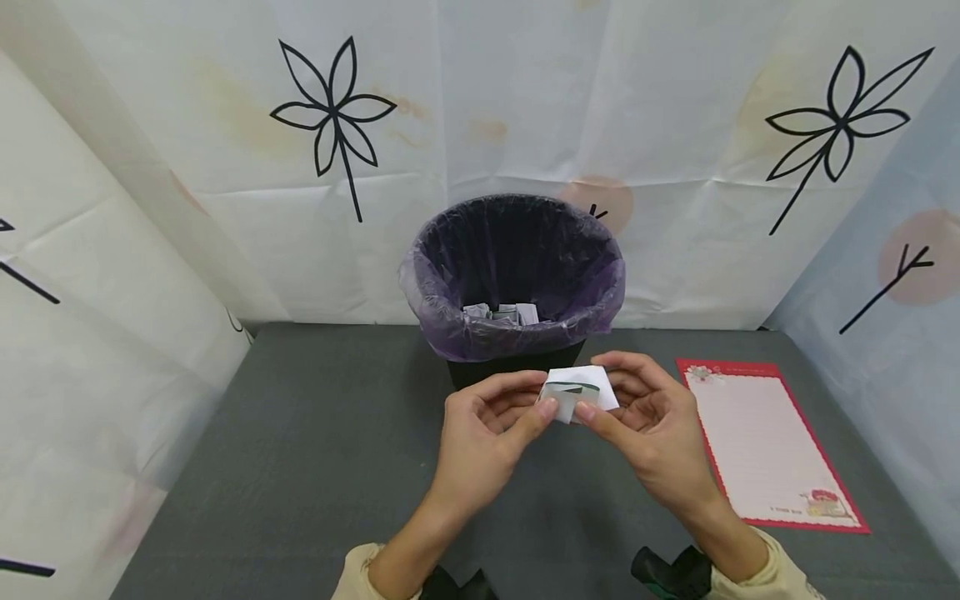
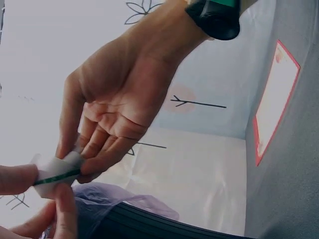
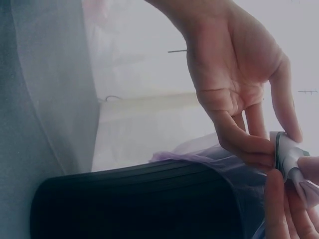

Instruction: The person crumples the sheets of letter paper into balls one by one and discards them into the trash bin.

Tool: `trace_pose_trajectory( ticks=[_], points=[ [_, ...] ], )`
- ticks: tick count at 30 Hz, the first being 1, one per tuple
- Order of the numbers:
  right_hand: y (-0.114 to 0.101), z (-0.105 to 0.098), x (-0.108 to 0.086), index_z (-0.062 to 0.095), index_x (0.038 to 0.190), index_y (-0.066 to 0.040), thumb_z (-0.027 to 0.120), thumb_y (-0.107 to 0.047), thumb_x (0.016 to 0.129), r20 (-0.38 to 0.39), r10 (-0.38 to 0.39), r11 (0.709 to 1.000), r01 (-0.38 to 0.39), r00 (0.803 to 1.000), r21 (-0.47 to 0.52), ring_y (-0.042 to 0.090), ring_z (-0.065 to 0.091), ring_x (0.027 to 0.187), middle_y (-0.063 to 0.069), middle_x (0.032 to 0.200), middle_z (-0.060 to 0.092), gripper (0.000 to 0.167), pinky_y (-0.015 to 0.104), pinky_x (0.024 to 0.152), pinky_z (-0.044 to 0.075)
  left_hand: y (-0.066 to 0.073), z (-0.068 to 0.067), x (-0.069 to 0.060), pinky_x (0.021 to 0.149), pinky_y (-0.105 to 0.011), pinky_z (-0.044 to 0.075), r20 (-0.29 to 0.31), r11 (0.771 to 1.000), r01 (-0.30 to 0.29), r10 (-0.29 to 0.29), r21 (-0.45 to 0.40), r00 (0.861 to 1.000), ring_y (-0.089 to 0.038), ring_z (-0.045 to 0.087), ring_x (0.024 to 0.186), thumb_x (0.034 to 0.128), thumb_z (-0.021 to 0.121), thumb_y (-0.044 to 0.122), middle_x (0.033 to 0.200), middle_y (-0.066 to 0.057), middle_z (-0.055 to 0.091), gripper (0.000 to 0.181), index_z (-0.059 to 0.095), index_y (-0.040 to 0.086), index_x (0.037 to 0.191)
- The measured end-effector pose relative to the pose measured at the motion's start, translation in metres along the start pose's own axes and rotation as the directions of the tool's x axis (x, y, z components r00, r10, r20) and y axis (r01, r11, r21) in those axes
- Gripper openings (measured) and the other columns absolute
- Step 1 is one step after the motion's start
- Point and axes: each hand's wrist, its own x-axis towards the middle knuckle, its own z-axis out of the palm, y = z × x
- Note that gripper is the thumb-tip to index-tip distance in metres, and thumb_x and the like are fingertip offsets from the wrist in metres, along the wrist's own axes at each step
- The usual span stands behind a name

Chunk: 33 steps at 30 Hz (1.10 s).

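Observation:
A small folded piece of white paper (image 1: 579, 375) with a dark green stripe is held up in front of the bin. My left hand (image 1: 483, 437) pinches its left side between thumb and fingers. On the other side, my right hand (image 1: 656, 437) pinches it with the thumb in front and fingers behind. In the left wrist view, the right hand (image 2: 117, 99) and the left fingers (image 2: 65, 211) meet at the paper (image 2: 57, 172). The right wrist view shows the left hand (image 3: 234, 89) gripping the paper (image 3: 285, 149), some of it covered by fingers.
Just beyond the hands stands a black bin (image 1: 487, 367) lined with a purple plastic bag (image 1: 435, 275). Several white paper pieces (image 1: 517, 314) lie inside it. A red-bordered sheet of lined paper (image 1: 772, 442) lies to the right on the dark grey table (image 1: 300, 450). Patterned cloth walls (image 1: 495, 100) surround the table.

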Motion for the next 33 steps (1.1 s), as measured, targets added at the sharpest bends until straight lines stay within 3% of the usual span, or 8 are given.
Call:
trace_pose_trajectory(
  ticks=[3, 8, 13, 19, 26, 33],
  points=[
    [0.0017, 0.0004, -0.0007, 0.057, 0.124, 0.010, 0.066, 0.026, 0.082, 0.000, -0.019, 1.000, 0.019, 1.000, -0.003, 0.021, 0.071, 0.091, 0.019, 0.107, 0.071, 0.046, 0.030, 0.073, 0.060, 0.0033, -0.0011, 0.0014, 0.082, -0.030, 0.059, 0.038, 0.997, 0.082, -0.082, -0.006, 0.996, -0.015, 0.069, 0.087, 0.0928, 0.071, -0.001, 0.104, -0.022, 0.068, 0.034, 0.064, -0.013, 0.124],
    [0.0038, 0.0009, -0.0013, 0.056, 0.122, 0.014, 0.074, 0.014, 0.085, 0.012, -0.054, 0.998, 0.054, 0.998, -0.019, 0.020, 0.071, 0.088, 0.019, 0.104, 0.071, 0.041, 0.030, 0.071, 0.060, 0.0062, -0.0011, 0.0034, 0.077, -0.028, 0.059, 0.073, 0.993, 0.115, -0.115, 0.003, 0.991, -0.014, 0.068, 0.081, 0.0960, 0.066, -0.003, 0.099, -0.024, 0.067, 0.029, 0.064, -0.014, 0.123],
    [0.0060, 0.0032, -0.0023, 0.056, 0.125, 0.012, 0.072, 0.018, 0.083, 0.039, -0.092, 0.996, 0.092, 0.995, -0.012, 0.020, 0.070, 0.086, 0.017, 0.103, 0.071, 0.045, 0.029, 0.071, 0.060, 0.0060, 0.0001, 0.0035, 0.071, -0.024, 0.058, 0.036, 0.992, 0.126, -0.127, 0.027, 0.991, -0.013, 0.064, 0.072, 0.0948, 0.066, -0.005, 0.089, -0.020, 0.066, 0.021, 0.067, -0.013, 0.114],
    [0.0057, 0.0048, -0.0028, 0.060, 0.122, 0.015, 0.065, 0.027, 0.081, 0.041, -0.068, 0.997, 0.070, 0.997, -0.037, 0.020, 0.072, 0.088, 0.017, 0.106, 0.072, 0.044, 0.029, 0.072, 0.060, 0.0056, 0.0001, 0.0034, 0.066, -0.025, 0.057, 0.005, 0.988, 0.153, -0.153, 0.029, 0.988, -0.012, 0.064, 0.065, 0.0907, 0.070, -0.005, 0.081, -0.012, 0.066, 0.020, 0.066, -0.012, 0.109],
    [0.0053, 0.0030, -0.0009, 0.064, 0.118, 0.016, 0.066, 0.026, 0.081, 0.029, -0.041, 0.998, 0.042, 0.999, -0.042, 0.021, 0.072, 0.085, 0.017, 0.105, 0.071, 0.038, 0.031, 0.072, 0.060, 0.0025, -0.0033, 0.0041, 0.068, -0.032, 0.061, 0.046, 0.995, 0.099, -0.099, 0.023, 0.994, -0.012, 0.068, 0.067, 0.0900, 0.073, -0.002, 0.082, -0.019, 0.070, 0.027, 0.069, -0.012, 0.115],
    [0.0062, 0.0020, 0.0004, 0.067, 0.116, 0.015, 0.066, 0.026, 0.082, 0.069, -0.056, 0.998, 0.055, 0.996, 0.019, 0.020, 0.072, 0.084, 0.015, 0.105, 0.072, 0.036, 0.031, 0.072, 0.060, -0.0024, -0.0009, 0.0035, 0.060, -0.036, 0.061, 0.000, 0.998, 0.043, -0.043, 0.037, 0.999, -0.013, 0.070, 0.062, 0.0878, 0.073, -0.005, 0.076, -0.025, 0.071, 0.019, 0.073, -0.014, 0.105]
  ],
)
